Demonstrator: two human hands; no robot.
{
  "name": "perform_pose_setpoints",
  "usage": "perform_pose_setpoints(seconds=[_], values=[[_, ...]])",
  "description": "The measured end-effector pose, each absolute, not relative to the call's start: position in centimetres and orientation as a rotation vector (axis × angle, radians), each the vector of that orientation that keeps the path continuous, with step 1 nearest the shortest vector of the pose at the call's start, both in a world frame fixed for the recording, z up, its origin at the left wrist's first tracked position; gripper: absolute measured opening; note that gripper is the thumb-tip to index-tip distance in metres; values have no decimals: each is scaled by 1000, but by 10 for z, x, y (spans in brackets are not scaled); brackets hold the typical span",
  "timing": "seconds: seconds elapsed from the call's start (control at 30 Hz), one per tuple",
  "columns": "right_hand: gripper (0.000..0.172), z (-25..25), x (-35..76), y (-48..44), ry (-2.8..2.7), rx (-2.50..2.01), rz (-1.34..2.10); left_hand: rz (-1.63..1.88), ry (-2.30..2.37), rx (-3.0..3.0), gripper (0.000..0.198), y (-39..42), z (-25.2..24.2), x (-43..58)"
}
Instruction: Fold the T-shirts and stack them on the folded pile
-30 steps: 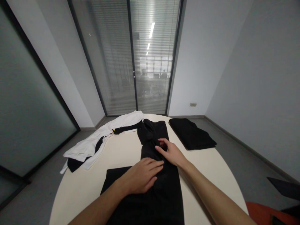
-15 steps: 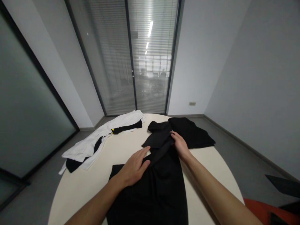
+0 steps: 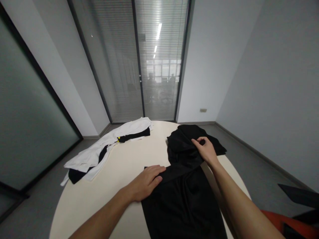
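Observation:
A black garment [image 3: 184, 199] lies on the table in front of me, its upper part bunched up and its kind unclear. My left hand [image 3: 147, 182] rests on its left edge, fingers stretched out and flat on the fabric. On the right, my right hand [image 3: 205, 149] is closed in a pinch on the upper part of the same garment. Just beyond, a second black cloth piece [image 3: 216, 142], flat and folded, touches or lies under the bunched part; where one ends is hard to see.
The round cream table [image 3: 99, 196] carries a heap of white clothes [image 3: 99, 151] with black pieces [image 3: 134, 135] at the far left. An orange chair [image 3: 281, 220] stands at the lower right. Glass panels with blinds [image 3: 159, 93] are beyond the table.
The black garment has shifted right, and its upper part is now bunched over the black piece behind. My right hand has moved right with the fabric; my left hand stays on the left edge.

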State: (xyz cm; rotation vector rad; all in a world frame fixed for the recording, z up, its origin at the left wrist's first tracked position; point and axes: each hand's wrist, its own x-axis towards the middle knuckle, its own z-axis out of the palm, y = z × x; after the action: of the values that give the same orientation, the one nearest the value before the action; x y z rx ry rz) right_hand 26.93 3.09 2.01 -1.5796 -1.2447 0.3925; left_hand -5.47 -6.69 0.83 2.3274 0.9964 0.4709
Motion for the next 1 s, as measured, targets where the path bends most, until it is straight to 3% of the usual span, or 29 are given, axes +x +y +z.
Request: perform_pose_setpoints(seconds=[0.27, 0.5, 0.57, 0.7, 0.77, 1.0], values=[[80, 8, 238, 12, -2017, -1805, 301, 651, 1074, 2329, 39, -64, 12, -52], [96, 7, 210, 0, -2255, -1421, 572, 645, 1286, 2395, 44, -55, -5, -56], [91, 8, 204, -4, -2277, -1303, 661, 617, 1299, 2433, 46, -53, -9, -56], [39, 11, 200, -1, -2170, -1231, 751, 683, 1358, 2395, 48, -51, -14, -54], [25, 13, 205, 6, -2062, -1211, 739, 773, 1410, 2295, 48, -49, -16, -53], [38, 12, 245, 34, -1402, -1340, 444, 1324, 1622, 1829, 42, -18, -26, -80]])
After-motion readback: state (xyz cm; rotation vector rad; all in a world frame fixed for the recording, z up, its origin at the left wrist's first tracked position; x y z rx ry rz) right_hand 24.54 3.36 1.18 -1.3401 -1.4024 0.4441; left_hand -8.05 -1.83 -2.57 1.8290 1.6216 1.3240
